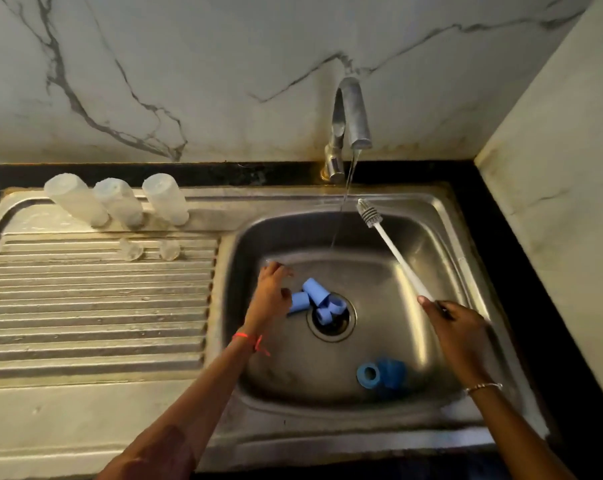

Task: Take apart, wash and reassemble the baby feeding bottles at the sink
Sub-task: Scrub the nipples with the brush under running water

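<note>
Three bottle bodies (120,206) stand inverted well left of the sink (442,216) drain (331,322). The right grip (456,327), right of the drain, curls round the brush (397,254) handle. The left grip (270,292) hovers beside the blue caps (310,296) at the drain; I cannot tell if it holds anything. Best to lift one cap and scrub its inside under the tap (352,112).

Both forearms reach forward; left hand (270,292) hangs loosely curled, right hand (457,329) grips a bottle brush (397,254) handle
</note>
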